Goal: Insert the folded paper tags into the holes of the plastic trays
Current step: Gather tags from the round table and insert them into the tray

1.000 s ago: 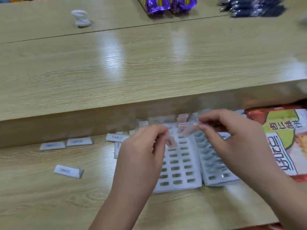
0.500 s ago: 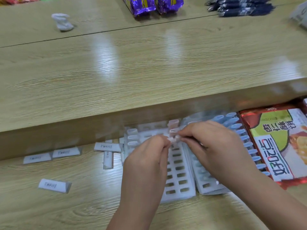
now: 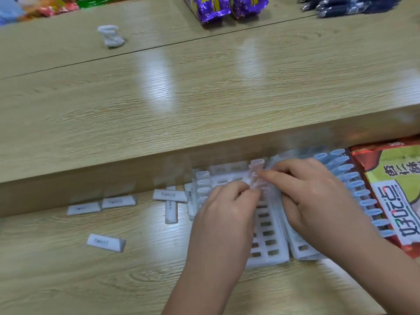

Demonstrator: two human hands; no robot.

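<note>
A white plastic tray [image 3: 269, 244] with rows of small holes lies on the lower wooden table. A second white tray [image 3: 300, 247] lies against its right side. Both my hands meet over the first tray's upper part. My left hand [image 3: 227, 208] and my right hand [image 3: 313, 194] together pinch a folded paper tag [image 3: 258, 185] at a hole there. Rolled tags stand in the holes of the tray's left column [image 3: 203, 181] and top [image 3: 256, 163]. A row of pale blue tags [image 3: 354, 185] runs along the right tray's far edge.
Loose folded paper tags lie left of the trays, among them one [image 3: 105, 242] nearest me, a pair [image 3: 101, 205] by the step and one [image 3: 169, 195] by the tray. A snack packet [image 3: 395, 192] lies right. On the raised table: crumpled tissue [image 3: 110, 35], purple packets [image 3: 223, 6], dark pens [image 3: 350, 4].
My hands have come together and lowered onto the tray with the tag. The view has tilted down and shifted, so the trays sit lower in frame.
</note>
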